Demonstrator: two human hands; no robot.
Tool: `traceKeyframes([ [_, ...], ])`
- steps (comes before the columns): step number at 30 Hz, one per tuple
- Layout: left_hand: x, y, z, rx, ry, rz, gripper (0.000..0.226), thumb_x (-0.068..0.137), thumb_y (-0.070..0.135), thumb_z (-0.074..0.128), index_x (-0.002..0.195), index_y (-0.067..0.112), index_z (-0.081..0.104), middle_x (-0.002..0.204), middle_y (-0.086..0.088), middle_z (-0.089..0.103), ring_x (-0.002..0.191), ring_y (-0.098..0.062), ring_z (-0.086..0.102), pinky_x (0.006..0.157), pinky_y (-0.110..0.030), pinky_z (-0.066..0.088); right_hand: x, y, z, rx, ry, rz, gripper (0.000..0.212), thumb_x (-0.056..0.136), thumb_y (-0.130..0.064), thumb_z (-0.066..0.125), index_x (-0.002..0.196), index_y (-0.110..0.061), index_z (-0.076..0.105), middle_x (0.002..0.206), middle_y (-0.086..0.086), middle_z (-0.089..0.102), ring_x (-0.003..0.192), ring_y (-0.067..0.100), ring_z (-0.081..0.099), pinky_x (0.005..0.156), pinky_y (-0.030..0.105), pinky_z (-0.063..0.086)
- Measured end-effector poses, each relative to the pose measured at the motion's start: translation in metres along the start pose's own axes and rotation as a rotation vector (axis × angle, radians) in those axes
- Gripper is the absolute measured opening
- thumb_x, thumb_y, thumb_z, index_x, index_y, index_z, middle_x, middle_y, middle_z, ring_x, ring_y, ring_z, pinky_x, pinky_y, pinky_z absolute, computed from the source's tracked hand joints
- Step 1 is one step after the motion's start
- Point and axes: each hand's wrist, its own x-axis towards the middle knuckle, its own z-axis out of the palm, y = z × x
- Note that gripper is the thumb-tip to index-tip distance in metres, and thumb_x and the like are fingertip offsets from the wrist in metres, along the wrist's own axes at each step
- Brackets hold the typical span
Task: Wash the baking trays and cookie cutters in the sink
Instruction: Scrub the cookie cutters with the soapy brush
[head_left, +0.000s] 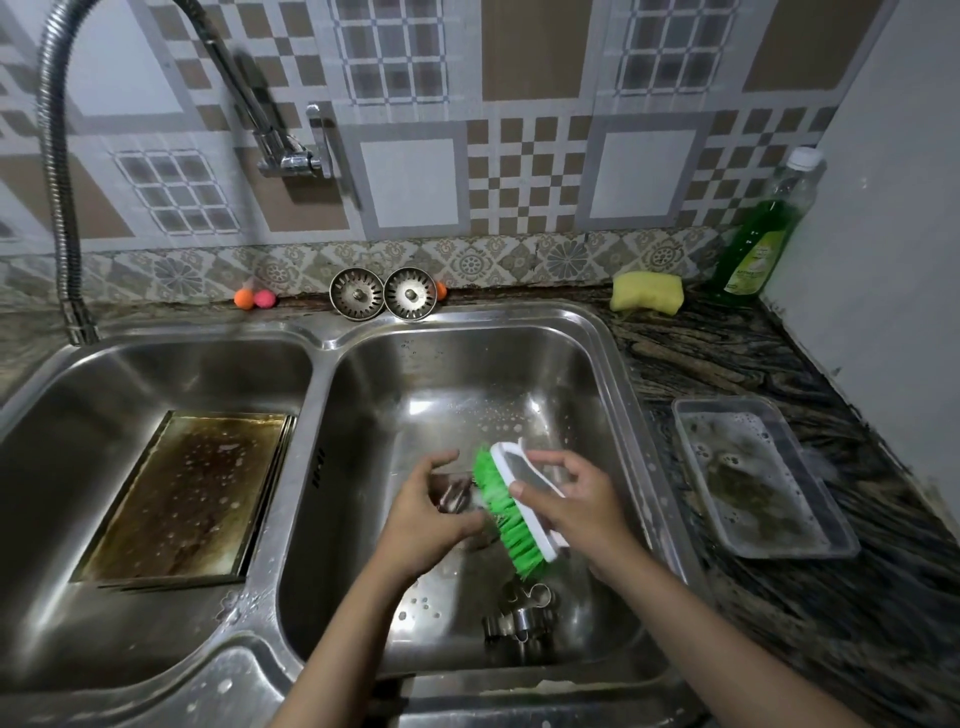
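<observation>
Stainless steel double-basin sink (332, 338) is taking up most of the view, w/ dark veined stone countertop (727, 353) running along its right side. Stained, browned rectangular metal baking tray (182, 493) is lying tilted in the left basin, wet w/ droplets. Clear rectangular plastic container (763, 475) holding murky soapy water is sitting on the counter right of the sink. Chrome flexible-hose tap (62, 208) is arching over the left basin from the wall. Bottle of green dish liquid (761, 234) is leaning in the back right corner, yellow sponge (647, 292) just beside it. Two round metal sink strainers (384, 293) are propped against the wall behind the sink.

Over the right basin, right hand (576, 499) is gripping a white-backed scrub brush w/ green bristles (511, 506), fingers curled round its back, bristles pointing left. Left hand (431, 504) is holding a small shiny metal cookie cutter (457, 496) against the bristles, fingers curled round it; shape too blurred to tell. More small metal cookie cutters (522, 616) are lying in a cluster on the right basin floor, near the front edge.
</observation>
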Motion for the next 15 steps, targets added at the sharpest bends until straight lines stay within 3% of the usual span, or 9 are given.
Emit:
traceKeyframes([
  [3,-0.004,0.002,0.005,-0.282,0.056,0.005,0.067,0.058,0.004,0.083,0.118,0.007,0.055,0.089,-0.011,0.063,0.085,-0.026,0.061,0.073,-0.038,0.056,-0.009,0.010,0.007,0.248,0.062,0.119,0.037,0.074,-0.016,0.079,0.108,-0.020,0.064,0.094,0.013,0.074,0.075,0.025,0.073,0.056,0.029,0.054],
  [5,-0.009,0.000,0.010,-0.327,0.072,0.026,0.048,0.067,0.009,0.080,0.111,0.004,0.062,0.095,-0.009,0.071,0.091,-0.026,0.064,0.072,-0.032,0.053,-0.013,0.015,0.014,0.306,0.086,0.155,0.036,0.076,-0.017,0.078,0.109,-0.020,0.063,0.091,0.013,0.074,0.073,0.024,0.072,0.054,0.028,0.053],
  [7,-0.014,-0.002,0.015,-0.347,0.091,0.021,0.032,0.078,0.012,0.072,0.108,0.008,0.065,0.097,-0.005,0.071,0.091,-0.024,0.064,0.076,-0.035,0.051,-0.015,0.019,0.019,0.321,0.118,0.174,0.036,0.075,-0.021,0.079,0.107,-0.023,0.063,0.094,0.013,0.073,0.078,0.026,0.072,0.054,0.029,0.053],
  [12,-0.021,-0.002,0.018,-0.429,0.126,-0.040,0.037,0.084,0.011,0.065,0.118,0.023,0.061,0.113,-0.004,0.066,0.102,-0.023,0.064,0.078,-0.042,0.056,-0.018,0.023,0.018,0.325,0.158,0.150,0.040,0.074,-0.019,0.080,0.111,-0.020,0.063,0.097,0.013,0.073,0.084,0.029,0.072,0.063,0.037,0.058],
  [15,-0.023,-0.001,0.014,-0.458,0.148,-0.047,0.039,0.086,0.011,0.063,0.121,0.026,0.059,0.116,-0.003,0.063,0.104,-0.021,0.062,0.069,-0.035,0.058,-0.015,0.012,0.014,0.339,0.176,0.099,0.035,0.076,-0.013,0.077,0.108,-0.020,0.063,0.098,0.017,0.072,0.086,0.033,0.071,0.070,0.044,0.059],
])
